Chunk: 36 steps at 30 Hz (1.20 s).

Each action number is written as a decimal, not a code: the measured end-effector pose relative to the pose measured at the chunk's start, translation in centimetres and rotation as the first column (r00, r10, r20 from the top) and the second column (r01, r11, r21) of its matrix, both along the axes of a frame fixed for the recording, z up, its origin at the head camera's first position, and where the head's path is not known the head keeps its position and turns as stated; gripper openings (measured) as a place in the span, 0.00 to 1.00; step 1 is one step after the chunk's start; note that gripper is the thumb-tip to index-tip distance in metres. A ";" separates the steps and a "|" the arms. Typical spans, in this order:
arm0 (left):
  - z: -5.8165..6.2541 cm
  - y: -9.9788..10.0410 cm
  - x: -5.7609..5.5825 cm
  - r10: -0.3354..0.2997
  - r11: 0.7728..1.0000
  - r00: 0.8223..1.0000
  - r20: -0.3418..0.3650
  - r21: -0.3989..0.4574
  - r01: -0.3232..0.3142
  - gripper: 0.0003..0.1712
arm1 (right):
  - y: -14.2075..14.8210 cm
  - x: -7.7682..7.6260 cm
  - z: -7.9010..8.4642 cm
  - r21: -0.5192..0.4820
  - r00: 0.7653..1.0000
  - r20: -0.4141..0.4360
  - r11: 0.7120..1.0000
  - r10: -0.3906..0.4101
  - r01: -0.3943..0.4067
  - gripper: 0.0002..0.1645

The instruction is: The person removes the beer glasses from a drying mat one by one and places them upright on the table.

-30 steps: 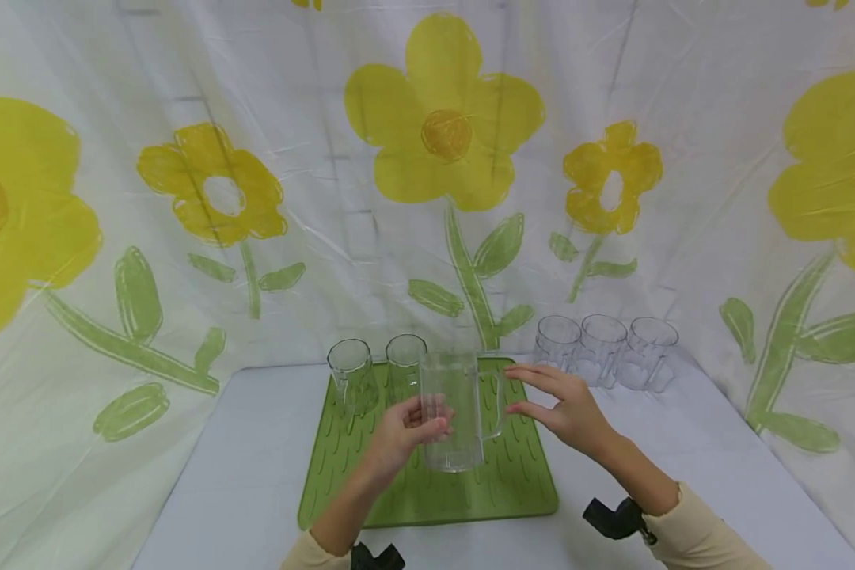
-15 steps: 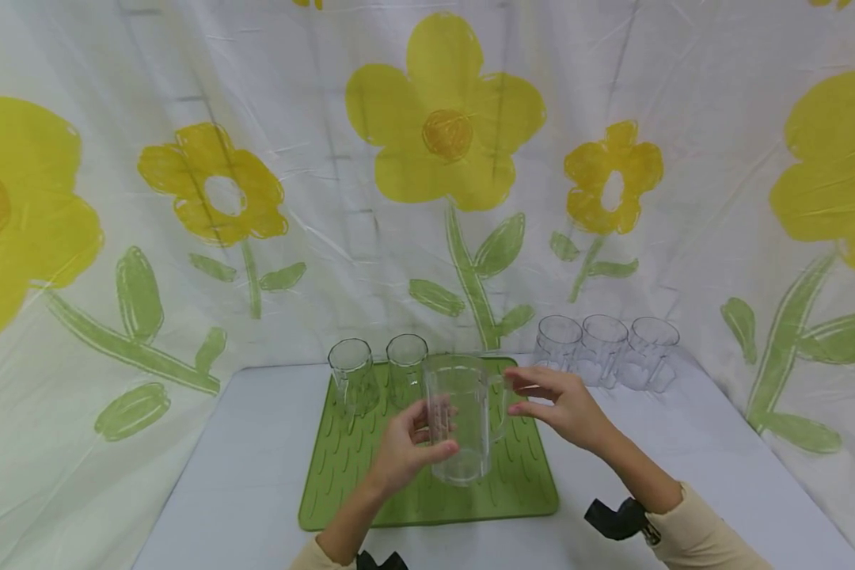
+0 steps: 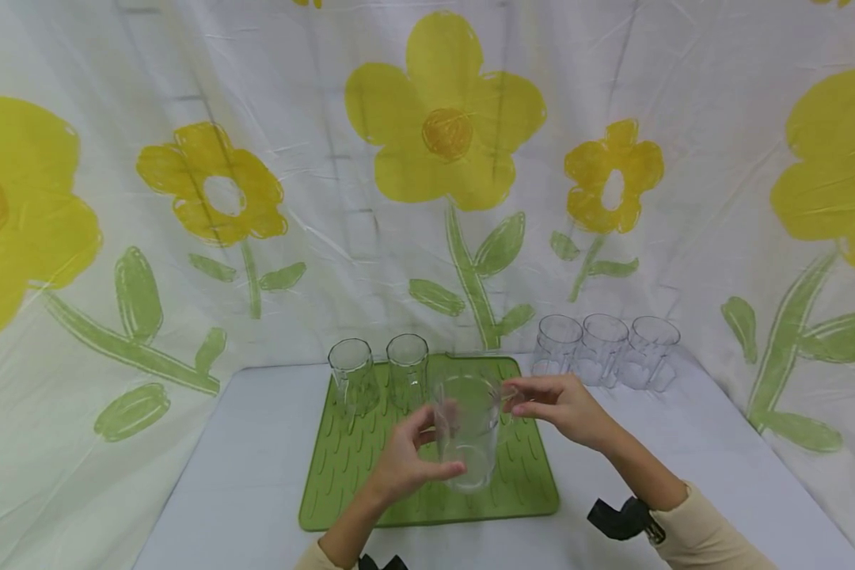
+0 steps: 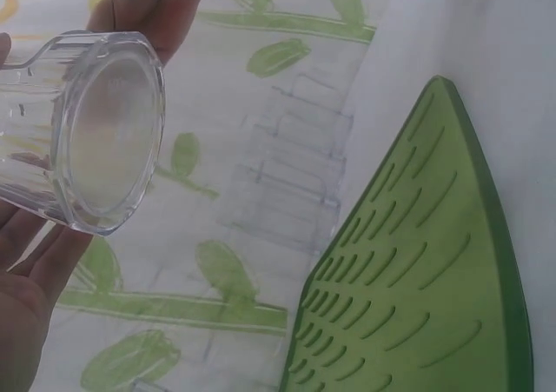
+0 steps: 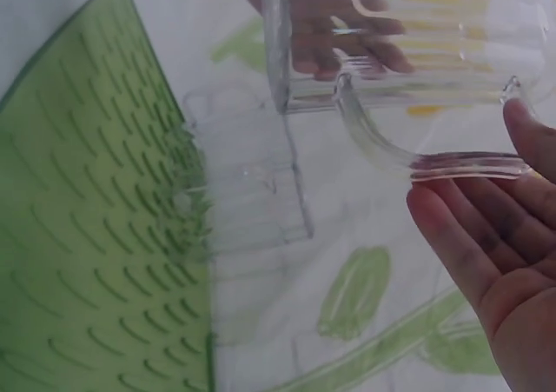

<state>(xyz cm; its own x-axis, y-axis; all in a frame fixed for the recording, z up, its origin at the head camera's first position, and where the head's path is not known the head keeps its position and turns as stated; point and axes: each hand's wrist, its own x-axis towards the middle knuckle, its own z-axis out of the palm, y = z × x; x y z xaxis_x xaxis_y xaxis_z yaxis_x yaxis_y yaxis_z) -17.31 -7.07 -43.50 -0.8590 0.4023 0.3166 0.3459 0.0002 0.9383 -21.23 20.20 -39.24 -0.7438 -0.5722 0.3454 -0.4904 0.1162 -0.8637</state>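
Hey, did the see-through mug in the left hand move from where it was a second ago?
Yes: in the head view, the mug moved slightly right and down, toward the green mat's near edge.

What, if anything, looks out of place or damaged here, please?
Nothing stands out: two clear mugs stand on the green drying mat, three more mugs line up on the white tablecloth, and the left hand holds another mug. No spill or breakage shows, though fine cracks could go unseen.

Mat (image 3: 338, 471): on table (image 3: 214, 475), curtain (image 3: 313, 269) behind.
Two mugs (image 3: 354, 384): mat's far left.
Three mugs (image 3: 598, 356): table, right of mat.
Held mug (image 3: 470, 435): between left hand (image 3: 409, 455) and right hand (image 3: 563, 405).
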 end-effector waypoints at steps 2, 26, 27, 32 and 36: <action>0.0 0.0 0.0 -0.014 1.000 1.000 -0.012 -0.001 0.014 0.43 | 0.1 0.0 0.1 -0.015 0.999 0.027 0.999 0.034 -0.034 0.19; -0.3 -0.1 -0.2 -0.082 0.996 0.989 -0.124 0.016 0.084 0.45 | 0.3 1.0 0.4 -0.111 0.996 0.055 0.992 0.067 -0.061 0.18; -0.3 -0.1 -0.2 -0.086 0.996 0.989 -0.124 0.018 0.088 0.45 | 0.3 1.0 0.3 -0.118 0.996 0.053 0.991 0.073 -0.066 0.18; -0.4 -0.1 -0.4 -0.106 0.993 0.987 -0.125 0.029 0.110 0.46 | 0.3 1.1 0.2 -0.131 0.996 0.040 0.989 0.079 -0.073 0.18; -0.5 -0.1 -0.4 -0.110 0.993 0.988 -0.107 0.028 0.113 0.46 | 0.3 1.1 0.2 -0.135 0.997 0.035 0.989 0.069 -0.064 0.18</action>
<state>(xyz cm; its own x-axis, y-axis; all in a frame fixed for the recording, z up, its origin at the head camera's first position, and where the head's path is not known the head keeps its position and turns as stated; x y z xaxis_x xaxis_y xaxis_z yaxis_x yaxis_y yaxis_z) -17.75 -7.13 -43.99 -0.7705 0.4815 0.4177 0.4387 -0.0748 0.8955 -20.10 20.49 -39.00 -0.7203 -0.5715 0.3932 -0.4583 -0.0334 -0.8882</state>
